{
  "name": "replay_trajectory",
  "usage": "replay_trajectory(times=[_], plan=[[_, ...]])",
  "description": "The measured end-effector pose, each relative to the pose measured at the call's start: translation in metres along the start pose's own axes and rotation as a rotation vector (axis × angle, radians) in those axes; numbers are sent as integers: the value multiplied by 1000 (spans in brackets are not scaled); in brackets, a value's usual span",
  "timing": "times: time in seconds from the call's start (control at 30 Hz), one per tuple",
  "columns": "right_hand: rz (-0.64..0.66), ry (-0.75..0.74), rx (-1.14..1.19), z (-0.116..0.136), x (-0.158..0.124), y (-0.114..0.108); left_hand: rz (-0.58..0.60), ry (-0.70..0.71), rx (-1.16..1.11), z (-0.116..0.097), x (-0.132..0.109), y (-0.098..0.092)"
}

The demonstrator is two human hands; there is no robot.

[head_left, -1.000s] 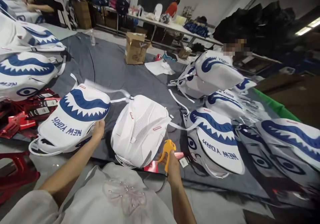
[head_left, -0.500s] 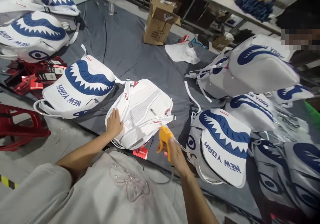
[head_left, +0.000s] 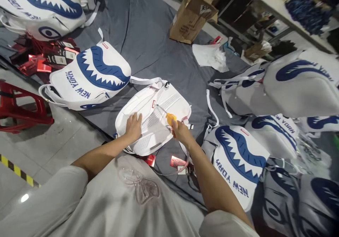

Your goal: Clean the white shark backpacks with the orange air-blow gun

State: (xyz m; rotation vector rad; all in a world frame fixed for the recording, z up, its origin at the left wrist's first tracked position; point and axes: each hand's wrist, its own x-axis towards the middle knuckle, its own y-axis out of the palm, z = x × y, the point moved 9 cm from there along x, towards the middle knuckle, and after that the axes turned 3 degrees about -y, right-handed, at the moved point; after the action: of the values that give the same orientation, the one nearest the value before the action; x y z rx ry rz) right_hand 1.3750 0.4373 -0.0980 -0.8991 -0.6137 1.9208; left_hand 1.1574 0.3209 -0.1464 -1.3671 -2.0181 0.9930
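Note:
A white backpack (head_left: 164,138) lies with its padded, perforated back panel facing up in front of me. My left hand (head_left: 134,127) is on its left side, fingers bent over the shoulder strap (head_left: 149,110) with a small red label. In my right hand (head_left: 181,133) is a yellow air blow gun (head_left: 171,119), held above the panel. Its thin nozzle points up and left toward the strap. A hose (head_left: 169,174) loops below the backpack, near my shirt. Red tags (head_left: 178,162) lie at the table's near edge.
White backpacks with blue shark-mouth prints lie left (head_left: 103,74) and right (head_left: 238,159), more behind them. Red and black tags (head_left: 50,55) are piled at left. A cardboard box (head_left: 189,18) stands at the back on the dark cloth (head_left: 148,36). A red stool (head_left: 23,106) stands left.
The air blow gun has moved up and left over the backpack, now tilted with its nozzle over the panel. The labelled strap has shifted right across the panel, and my left hand is further in.

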Motion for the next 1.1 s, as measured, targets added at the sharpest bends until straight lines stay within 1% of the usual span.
replay_trajectory(times=[0.03,0.07,0.1,0.13,0.17,0.2,0.23,0.27,0.3,0.33,0.37,0.4,0.47,0.5,0.57,0.6,0.63,0.7,0.73,0.8,0.83,0.93,0.97,1.0,1.03,1.07,1.1], plan=[[39,1,-35,5,1,-2,11,-31,-103,6,5,1],[46,6,-78,9,2,-10,14,-73,-238,14,8,-1],[16,21,-131,12,4,-24,17,-133,-400,25,10,-5],[-42,40,-184,15,5,-40,29,-219,-582,39,10,-7],[-99,59,-227,17,5,-55,45,-339,-770,55,9,-8],[-133,75,-252,20,5,-64,65,-473,-939,69,7,-5],[-117,85,-258,23,4,-64,84,-604,-1073,81,5,-1],[-34,81,-244,26,4,-54,101,-720,-1162,89,5,5],[97,67,-226,30,1,-37,113,-809,-1209,96,6,10],[222,49,-219,35,-2,-19,120,-867,-1223,101,9,14],[303,34,-230,40,-6,-6,126,-898,-1222,104,13,19],[293,39,-268,43,-6,-2,136,-912,-1220,106,17,23],[191,40,-331,52,-3,-9,160,-940,-1231,110,23,30],[190,39,-332,56,-1,-10,175,-952,-1236,112,24,32],[317,23,-291,63,1,-4,210,-969,-1241,114,25,34],[353,18,-277,67,2,-3,228,-974,-1242,115,25,35],[331,14,-282,71,5,-6,246,-977,-1241,115,24,34],[229,-12,-308,78,9,-15,279,-974,-1238,115,24,33],[245,-30,-308,80,9,-13,292,-972,-1236,115,25,33],[398,-53,-290,78,4,4,309,-962,-1227,114,26,32],[416,-51,-302,75,3,8,314,-956,-1220,114,27,32],[260,-66,-399,70,1,8,329,-930,-1182,114,29,31],[273,-91,-408,71,-3,15,335,-924,-1164,113,29,30],[357,-123,-402,71,-10,27,333,-927,-1154,112,27,29],[473,-151,-388,71,-18,40,326,-903,-1136,108,25,26],[559,-162,-380,71,-26,46,313,-826,-1087,102,24,21],[571,-149,-390,69,-29,42,290,-688,-995,91,25,12]])
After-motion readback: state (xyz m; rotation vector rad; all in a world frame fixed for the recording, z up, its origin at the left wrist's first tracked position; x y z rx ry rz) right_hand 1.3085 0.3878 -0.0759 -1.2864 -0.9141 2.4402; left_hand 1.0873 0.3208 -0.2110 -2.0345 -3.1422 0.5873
